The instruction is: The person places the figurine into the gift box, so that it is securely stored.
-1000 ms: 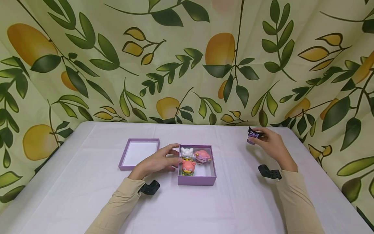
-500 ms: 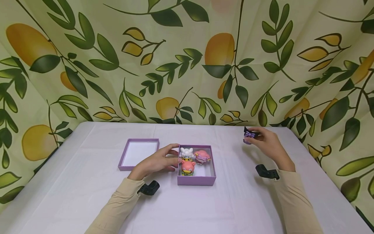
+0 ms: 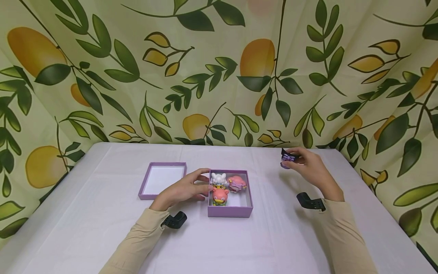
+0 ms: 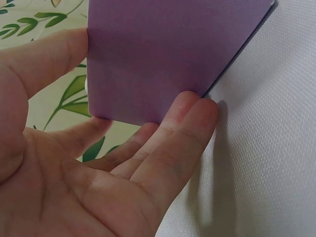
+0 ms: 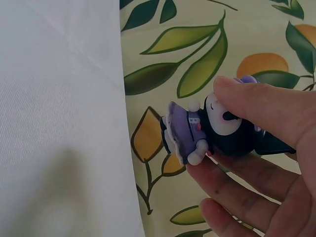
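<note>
My left hand is at the left side of an open purple box. In the left wrist view its fairly straight fingers touch the box wall and its far corner, with the thumb at the rim. Inside the box are a white-hooded figurine, a pink figurine in front of it, and another pink one to the right. My right hand pinches a black and purple figurine above the table, right of the box. The right wrist view shows that figurine's purple dress and pale face.
A shallow purple lid lies white inside up, left of the box and behind the left hand. White cloth covers the table. A leaf-and-fruit patterned curtain hangs along the table's back edge.
My right hand has moved slightly left, toward the box, carrying the black and purple figurine. The left hand, the box and the lid have stayed in place.
</note>
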{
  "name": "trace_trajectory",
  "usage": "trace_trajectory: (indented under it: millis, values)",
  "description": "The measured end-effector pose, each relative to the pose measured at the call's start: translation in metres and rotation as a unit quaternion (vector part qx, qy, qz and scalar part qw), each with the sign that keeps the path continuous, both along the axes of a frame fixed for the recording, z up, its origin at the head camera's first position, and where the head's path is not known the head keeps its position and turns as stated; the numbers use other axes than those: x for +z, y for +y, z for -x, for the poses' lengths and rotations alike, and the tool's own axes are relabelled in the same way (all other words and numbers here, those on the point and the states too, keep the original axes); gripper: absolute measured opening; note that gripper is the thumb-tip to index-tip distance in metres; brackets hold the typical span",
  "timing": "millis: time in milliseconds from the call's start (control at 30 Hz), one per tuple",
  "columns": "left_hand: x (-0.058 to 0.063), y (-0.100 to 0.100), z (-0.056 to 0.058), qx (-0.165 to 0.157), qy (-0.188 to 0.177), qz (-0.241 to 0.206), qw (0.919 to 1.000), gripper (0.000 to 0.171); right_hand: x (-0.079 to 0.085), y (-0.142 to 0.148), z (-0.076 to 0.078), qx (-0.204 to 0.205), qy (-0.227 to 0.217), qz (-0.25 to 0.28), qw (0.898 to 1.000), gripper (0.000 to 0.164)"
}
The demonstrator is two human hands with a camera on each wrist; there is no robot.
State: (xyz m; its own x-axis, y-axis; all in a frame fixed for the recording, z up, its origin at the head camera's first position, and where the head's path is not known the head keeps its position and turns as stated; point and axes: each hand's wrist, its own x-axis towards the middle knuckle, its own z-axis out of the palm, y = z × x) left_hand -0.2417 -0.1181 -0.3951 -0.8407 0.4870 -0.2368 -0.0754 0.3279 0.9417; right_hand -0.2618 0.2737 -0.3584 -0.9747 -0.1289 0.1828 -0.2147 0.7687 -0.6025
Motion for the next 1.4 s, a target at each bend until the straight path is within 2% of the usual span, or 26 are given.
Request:
trace_trajectory:
  millis: [467,900,1400]
  values:
    - [0.001,0.0,0.0,0.001,-0.002,0.003,1.0,0.072,0.01,-0.015,-0.006,0.015,-0.004,-0.009,1.0,0.052]
    - [0.0,0.001,0.0,0.002,0.0,0.001,1.0,0.072,0.012,-0.025,-0.008,0.038,-0.005,-0.001,0.999,0.052]
    - [0.001,0.001,-0.001,0.002,-0.004,-0.001,1.0,0.071,0.017,-0.039,-0.013,0.068,0.007,0.008,0.998,0.043]
